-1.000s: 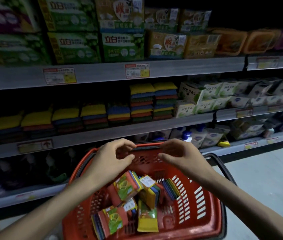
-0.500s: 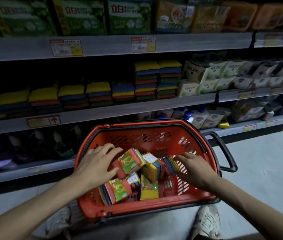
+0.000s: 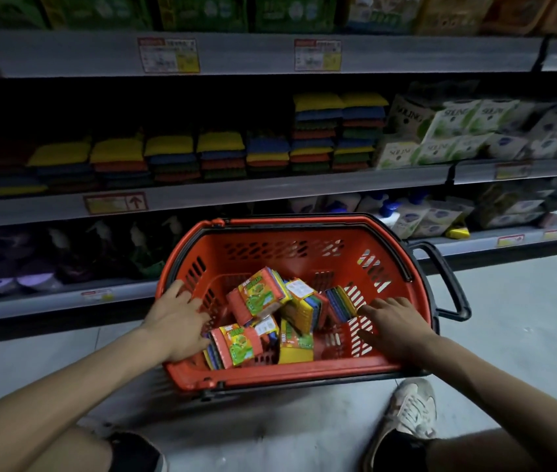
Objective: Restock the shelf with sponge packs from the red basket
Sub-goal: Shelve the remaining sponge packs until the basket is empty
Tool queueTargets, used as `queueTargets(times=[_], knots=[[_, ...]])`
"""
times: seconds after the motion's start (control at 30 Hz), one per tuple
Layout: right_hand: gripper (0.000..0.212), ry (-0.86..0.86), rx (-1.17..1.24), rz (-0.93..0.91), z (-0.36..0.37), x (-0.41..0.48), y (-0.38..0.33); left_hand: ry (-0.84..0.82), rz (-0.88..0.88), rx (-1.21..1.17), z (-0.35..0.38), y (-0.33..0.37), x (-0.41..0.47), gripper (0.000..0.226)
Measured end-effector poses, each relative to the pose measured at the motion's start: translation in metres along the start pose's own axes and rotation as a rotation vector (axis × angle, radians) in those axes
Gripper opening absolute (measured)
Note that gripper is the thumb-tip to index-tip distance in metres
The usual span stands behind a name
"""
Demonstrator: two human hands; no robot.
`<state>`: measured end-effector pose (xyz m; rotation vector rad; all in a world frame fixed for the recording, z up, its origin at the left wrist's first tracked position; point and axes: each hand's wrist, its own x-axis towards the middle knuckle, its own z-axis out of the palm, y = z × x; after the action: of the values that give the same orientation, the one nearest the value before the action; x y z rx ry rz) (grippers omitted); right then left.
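Reaching into the red basket (image 3: pixel 304 379) was the step in hand: pick phase, nothing lifted yet. Left hand (image 3: pixel 176 321) lay against the basket's left inner wall, fingers straight and spread, its thumb side against the pack at the near-left corner (image 3: pixel 236 345), with no grip closed. Right hand (image 3: pixel 395 327) sat by the right wall, fingers extended, tips touching or just beside the blue-edged pack (image 3: pixel 340 303); couldn't tell which. Sponge packs (image 3: pixel 256 298) were all loose in the basket bottom, tilted on one another. Basket stood on the floor (image 3: pixel 515 335) in front of the shelf (image 3: pixel 270 193), whose sponge stacks (image 3: pixel 338 131) ran lower toward the left. Judgement: next move needed a hand to close round a pack, clear the rim and go up to those lower stacks. Versus a second ago, both hands had dropped from above the far rim into the basket. Versus half a second ago, they were slightly deeper and the packs unmoved.
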<state>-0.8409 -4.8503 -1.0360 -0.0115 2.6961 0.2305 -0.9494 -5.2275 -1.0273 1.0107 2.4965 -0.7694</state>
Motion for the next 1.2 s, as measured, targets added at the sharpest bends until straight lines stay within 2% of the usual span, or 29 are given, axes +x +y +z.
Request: queueTargets(times=[0.13, 0.3, 0.57, 0.87, 0.97, 1.07, 1.2], knots=[[0.051, 0.001, -0.021, -0.052, -0.004, 0.006, -0.021, -0.109, -0.03, 0.028, 0.015, -0.011, -0.014, 0.064], [0.048, 0.011, -0.056, -0.125, -0.012, 0.016, -0.049, -0.148, -0.081, -0.012, 0.034, -0.028, -0.036, 0.062], [0.042, 0.009, -0.104, -0.226, -0.03, 0.032, -0.106, -0.027, -0.2, -0.108, 0.073, -0.065, -0.073, 0.041], [0.038, -0.056, -0.183, -0.269, -0.041, 0.056, -0.153, 0.058, -0.228, -0.126, 0.088, -0.072, -0.08, 0.043], [0.033, -0.033, -0.14, -0.295, -0.049, 0.069, -0.179, 0.083, -0.209, -0.177, 0.087, -0.063, -0.068, 0.047], [0.038, -0.008, -0.06, -0.317, -0.054, 0.086, -0.205, 0.052, -0.179, -0.208, 0.089, -0.051, -0.055, 0.052], [0.051, 0.007, 0.285, -0.225, -0.059, 0.113, -0.239, -0.102, -0.195, -0.277, 0.099, -0.036, -0.038, 0.067]])
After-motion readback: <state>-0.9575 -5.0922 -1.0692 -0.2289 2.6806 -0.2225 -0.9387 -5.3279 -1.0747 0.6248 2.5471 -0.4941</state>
